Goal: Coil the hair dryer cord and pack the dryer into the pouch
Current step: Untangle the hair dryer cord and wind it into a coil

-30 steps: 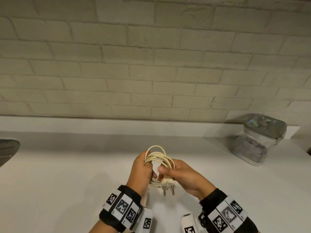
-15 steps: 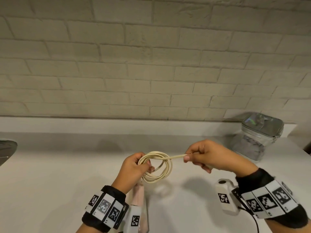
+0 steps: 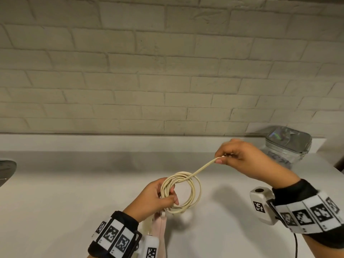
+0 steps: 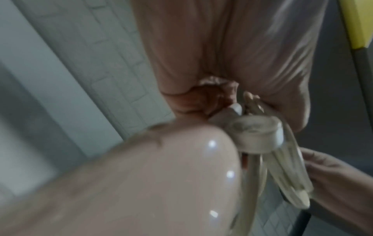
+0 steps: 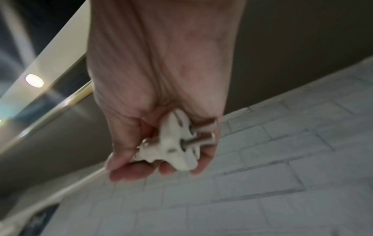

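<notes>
The cord (image 3: 181,192) is mostly coiled — the left hand (image 3: 155,197) grips the loops above the counter (image 3: 55,202), the pink dryer (image 3: 158,226) hanging below it. The right hand (image 3: 240,159) clasps the plug (image 5: 177,143), drawing the tail taut. Packing remains — the pouch (image 3: 290,146) sits far right, untouched.

Domestic setting, likely a home bathroom or dressing counter — plain white countertop (image 3: 74,211) with a raised ledge along its back edge, white-painted brick wall (image 3: 167,71) behind. Clear zip pouch (image 3: 286,146) with silvery trim at the counter's far right corner. Dark rounded object (image 3: 6,170) at the left edge — unidentifiable. Warm indoor lighting
</notes>
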Demonstrator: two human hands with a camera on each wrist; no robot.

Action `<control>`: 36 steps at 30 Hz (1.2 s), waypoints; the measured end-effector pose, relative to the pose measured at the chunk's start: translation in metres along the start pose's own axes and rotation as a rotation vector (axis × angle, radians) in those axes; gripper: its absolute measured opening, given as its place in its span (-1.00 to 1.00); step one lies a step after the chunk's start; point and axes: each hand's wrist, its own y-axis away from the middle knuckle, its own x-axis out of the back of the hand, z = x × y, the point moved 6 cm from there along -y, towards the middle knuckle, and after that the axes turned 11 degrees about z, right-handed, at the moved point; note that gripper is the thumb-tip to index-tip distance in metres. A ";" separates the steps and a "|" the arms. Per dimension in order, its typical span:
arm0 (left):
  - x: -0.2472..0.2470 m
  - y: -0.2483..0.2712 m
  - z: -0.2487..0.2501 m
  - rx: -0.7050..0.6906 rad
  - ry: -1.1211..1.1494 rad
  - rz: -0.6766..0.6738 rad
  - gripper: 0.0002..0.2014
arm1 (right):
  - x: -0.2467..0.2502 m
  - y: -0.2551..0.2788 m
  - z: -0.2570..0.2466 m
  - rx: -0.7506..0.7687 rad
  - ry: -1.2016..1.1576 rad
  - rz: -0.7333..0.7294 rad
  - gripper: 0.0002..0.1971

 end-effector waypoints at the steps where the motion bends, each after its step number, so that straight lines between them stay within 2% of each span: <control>1: 0.000 0.000 0.000 0.010 0.007 -0.016 -0.81 | -0.001 0.000 -0.001 0.115 0.132 0.042 -0.94; 2: 0.000 0.000 0.000 0.016 0.014 -0.020 -0.79 | -0.004 0.001 0.000 0.206 0.274 0.090 -0.93; 4: 0.000 0.000 0.001 0.016 0.041 0.003 -0.83 | -0.015 0.004 0.003 0.282 0.433 0.175 -0.89; 6: -0.001 -0.003 0.001 -0.002 0.056 0.059 -0.91 | -0.033 0.007 0.007 0.229 0.381 0.267 -0.84; 7: -0.002 -0.004 0.000 -0.015 0.050 0.087 -0.95 | -0.044 0.010 0.012 0.127 0.291 0.304 -0.83; 9: -0.003 -0.005 -0.002 -0.040 0.030 0.125 -0.91 | -0.072 0.017 0.026 -0.177 0.016 0.328 -0.88; 12: -0.002 -0.007 -0.004 -0.077 -0.012 0.168 -0.86 | -0.110 0.033 0.033 -0.596 -0.542 0.325 -0.85; 13: -0.001 -0.007 -0.005 -0.088 -0.023 0.182 -0.87 | -0.119 0.036 0.029 -0.702 -0.738 0.309 -0.84; 15: 0.001 -0.007 -0.007 -0.099 -0.042 0.203 -0.90 | -0.128 0.038 0.021 -0.813 -1.006 0.262 -0.81; 19: 0.006 -0.008 -0.011 -0.108 -0.080 0.252 -0.92 | -0.136 0.038 0.015 -0.872 -1.193 0.161 -0.77; 26: 0.001 -0.005 -0.010 -0.139 -0.116 0.248 -0.86 | -0.140 0.040 0.017 -0.912 -1.336 0.164 -0.79; 30: 0.003 -0.008 -0.011 -0.123 -0.148 0.285 -0.88 | -0.147 0.040 -0.005 -0.858 -1.354 -0.037 -0.76; 33: 0.008 -0.011 -0.012 -0.133 -0.184 0.326 -0.88 | -0.152 0.048 -0.025 -0.852 -1.525 -0.207 -0.65; 36: 0.010 -0.011 -0.012 -0.134 -0.187 0.369 -0.89 | -0.150 0.050 -0.036 -0.827 -1.618 -0.229 -0.67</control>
